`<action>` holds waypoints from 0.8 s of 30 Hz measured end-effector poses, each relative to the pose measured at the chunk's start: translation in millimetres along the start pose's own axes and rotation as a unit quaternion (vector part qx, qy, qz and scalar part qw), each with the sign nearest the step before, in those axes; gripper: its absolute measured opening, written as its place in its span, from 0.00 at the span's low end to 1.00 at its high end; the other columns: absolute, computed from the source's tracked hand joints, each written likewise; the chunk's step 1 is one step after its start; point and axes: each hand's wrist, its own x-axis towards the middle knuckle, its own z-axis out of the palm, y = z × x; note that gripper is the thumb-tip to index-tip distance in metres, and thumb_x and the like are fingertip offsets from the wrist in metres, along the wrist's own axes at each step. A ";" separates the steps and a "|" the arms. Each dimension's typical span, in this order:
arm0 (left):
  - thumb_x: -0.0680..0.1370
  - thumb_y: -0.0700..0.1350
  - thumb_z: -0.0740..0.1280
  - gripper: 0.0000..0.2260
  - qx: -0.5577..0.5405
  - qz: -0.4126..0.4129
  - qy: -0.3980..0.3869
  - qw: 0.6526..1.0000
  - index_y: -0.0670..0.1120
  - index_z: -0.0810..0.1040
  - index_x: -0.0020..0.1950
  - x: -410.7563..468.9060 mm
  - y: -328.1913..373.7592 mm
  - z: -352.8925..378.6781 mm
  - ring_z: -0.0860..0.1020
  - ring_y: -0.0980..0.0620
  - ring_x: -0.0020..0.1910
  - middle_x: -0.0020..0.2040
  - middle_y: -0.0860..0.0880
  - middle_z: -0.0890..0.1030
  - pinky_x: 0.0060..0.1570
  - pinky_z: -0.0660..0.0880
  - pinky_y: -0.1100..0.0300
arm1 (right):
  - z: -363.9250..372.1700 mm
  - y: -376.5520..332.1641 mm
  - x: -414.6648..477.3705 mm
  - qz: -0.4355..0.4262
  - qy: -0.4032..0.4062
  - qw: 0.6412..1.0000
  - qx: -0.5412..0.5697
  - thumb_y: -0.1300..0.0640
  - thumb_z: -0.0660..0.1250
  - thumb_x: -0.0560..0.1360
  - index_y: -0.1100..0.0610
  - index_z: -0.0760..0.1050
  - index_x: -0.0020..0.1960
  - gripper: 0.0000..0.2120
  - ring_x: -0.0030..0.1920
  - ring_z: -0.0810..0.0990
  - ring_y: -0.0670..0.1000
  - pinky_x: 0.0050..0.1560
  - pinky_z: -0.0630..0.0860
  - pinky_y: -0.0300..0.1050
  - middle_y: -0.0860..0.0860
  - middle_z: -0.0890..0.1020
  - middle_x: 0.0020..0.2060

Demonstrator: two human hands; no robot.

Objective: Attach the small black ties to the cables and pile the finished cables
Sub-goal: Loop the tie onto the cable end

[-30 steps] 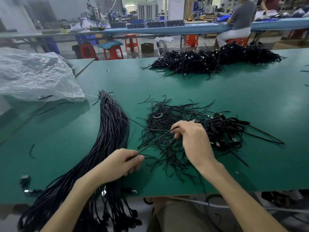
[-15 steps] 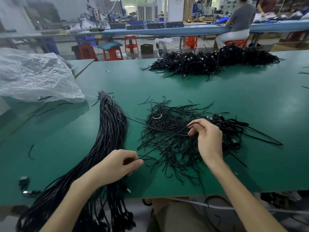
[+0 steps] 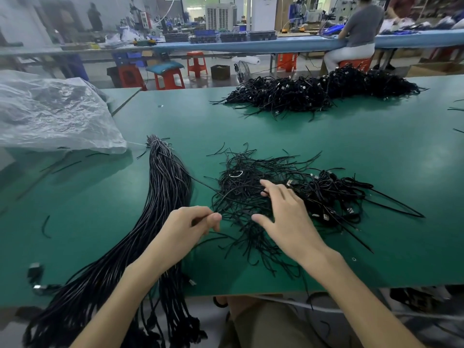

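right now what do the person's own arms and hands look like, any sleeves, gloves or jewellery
The left hand and right hand are bare: no gloves, rings or watch show. The left forearm and right forearm are bare too, with no sleeve in view down to the frame's edge.

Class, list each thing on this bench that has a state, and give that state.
left hand, pinching a black strand
right hand, fingers spread over the loose ties
cable bundle, gathered tight at far end, near end overhanging the table
plastic bag, crumpled
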 end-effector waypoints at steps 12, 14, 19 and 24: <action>0.76 0.52 0.75 0.13 -0.307 -0.063 0.008 0.950 0.43 0.84 0.52 0.8 5.8 -2.4 0.70 0.54 0.30 0.33 0.48 0.75 0.29 0.68 0.65 | 20.6 -22.2 -21.0 -0.061 -0.026 0.981 0.183 0.53 0.62 0.85 0.53 0.80 0.49 0.11 0.45 0.78 0.42 0.47 0.73 0.38 0.38 0.80 0.42; 0.75 0.49 0.75 0.16 -0.434 -0.082 0.002 0.897 0.39 0.84 0.56 -0.1 6.9 0.1 0.74 0.54 0.34 0.38 0.47 0.77 0.35 0.73 0.64 | 25.4 -25.1 -24.7 -0.053 -0.024 0.971 0.232 0.52 0.62 0.85 0.52 0.80 0.47 0.11 0.41 0.78 0.40 0.42 0.69 0.32 0.33 0.79 0.38; 0.82 0.51 0.65 0.16 -0.505 -0.108 0.007 0.856 0.40 0.84 0.56 1.4 20.4 19.5 0.80 0.50 0.47 0.48 0.45 0.82 0.44 0.78 0.57 | 35.4 -37.5 -27.7 -0.058 -0.031 0.959 0.277 0.54 0.63 0.85 0.53 0.78 0.44 0.11 0.35 0.76 0.39 0.38 0.67 0.30 0.32 0.77 0.33; 0.83 0.56 0.59 0.19 -0.642 -0.112 0.009 0.759 0.42 0.80 0.45 6.5 35.9 18.2 0.79 0.51 0.35 0.39 0.47 0.80 0.38 0.80 0.60 | 40.3 -35.9 -30.5 -0.042 -0.081 0.941 0.325 0.49 0.62 0.84 0.52 0.79 0.43 0.14 0.27 0.67 0.44 0.32 0.63 0.35 0.41 0.74 0.27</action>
